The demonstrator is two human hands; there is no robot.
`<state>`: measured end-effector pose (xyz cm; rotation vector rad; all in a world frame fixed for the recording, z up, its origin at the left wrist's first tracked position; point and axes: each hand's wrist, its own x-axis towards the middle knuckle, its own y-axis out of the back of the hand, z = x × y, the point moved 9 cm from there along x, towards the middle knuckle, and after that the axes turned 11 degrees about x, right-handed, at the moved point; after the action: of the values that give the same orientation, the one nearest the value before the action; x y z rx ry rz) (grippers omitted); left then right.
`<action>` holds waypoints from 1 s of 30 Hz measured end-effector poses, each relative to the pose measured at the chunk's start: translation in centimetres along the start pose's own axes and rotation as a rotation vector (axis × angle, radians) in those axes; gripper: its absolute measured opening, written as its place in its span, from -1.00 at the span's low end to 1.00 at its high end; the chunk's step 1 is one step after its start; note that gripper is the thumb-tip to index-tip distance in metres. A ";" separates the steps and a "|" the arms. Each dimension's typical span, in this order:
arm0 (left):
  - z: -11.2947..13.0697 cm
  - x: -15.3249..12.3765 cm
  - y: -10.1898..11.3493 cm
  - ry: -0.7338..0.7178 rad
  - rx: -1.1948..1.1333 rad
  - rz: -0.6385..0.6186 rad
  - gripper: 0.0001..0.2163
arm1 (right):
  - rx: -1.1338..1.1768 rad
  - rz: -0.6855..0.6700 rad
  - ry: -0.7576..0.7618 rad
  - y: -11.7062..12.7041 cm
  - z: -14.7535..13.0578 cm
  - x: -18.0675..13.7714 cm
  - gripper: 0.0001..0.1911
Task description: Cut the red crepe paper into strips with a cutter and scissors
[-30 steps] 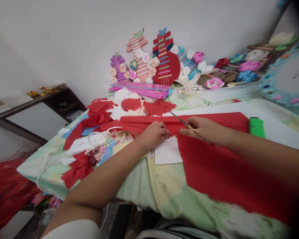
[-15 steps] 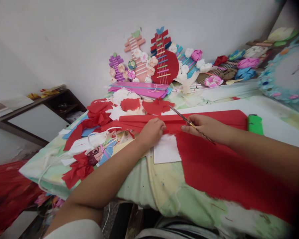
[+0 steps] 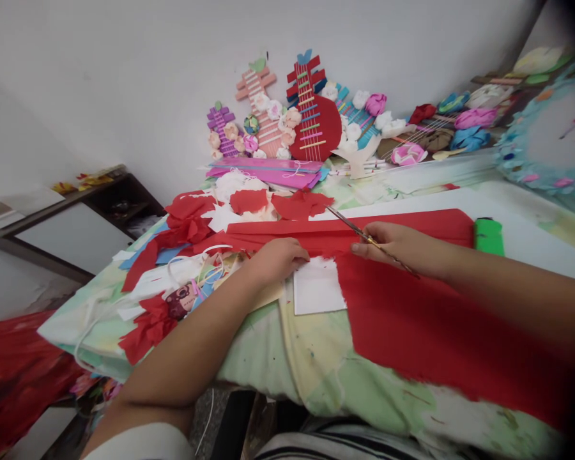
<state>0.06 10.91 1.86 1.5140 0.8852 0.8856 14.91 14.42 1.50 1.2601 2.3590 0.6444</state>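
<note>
A long sheet of red crepe paper [image 3: 426, 326] spreads over the table's front right, and a folded red strip [image 3: 402, 223] runs across behind it. My left hand [image 3: 282, 259] lies at the strip's near edge, its fingers curled down on the red paper. Slim metal scissors [image 3: 345, 220], seen edge-on, slant across my right hand [image 3: 388, 246]. That hand is closed round them, its thumb and fingertips touching the strip's near edge. Between the hands, a white card [image 3: 319, 287] partly shows from under the red paper.
A bright green block [image 3: 489, 236] stands at the strip's right end. Torn red scraps [image 3: 186, 220] and white cords clutter the left. Stick-and-flower crafts, including a red guitar shape [image 3: 323, 128], lean on the wall. A low cabinet [image 3: 71, 230] stands left.
My left hand has slid slightly left and toward me along the red paper. My right hand stays nearly in place with the scissors.
</note>
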 end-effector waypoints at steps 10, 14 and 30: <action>-1.7 0.6 -0.6 0.098 0.118 0.063 -0.76 | 0.008 -0.032 0.019 -0.6 0.2 0.1 -0.59; -1.2 0.3 -0.4 0.077 0.085 0.059 -0.78 | 0.007 -0.047 0.014 -0.8 0.4 -0.1 -0.59; 1.5 0.1 0.1 0.087 0.079 0.005 -0.84 | 0.049 -0.048 0.050 -0.9 0.5 -0.3 -0.61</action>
<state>1.44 10.34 1.79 1.5555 0.9904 0.9355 14.73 13.80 0.56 1.2176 2.4517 0.6134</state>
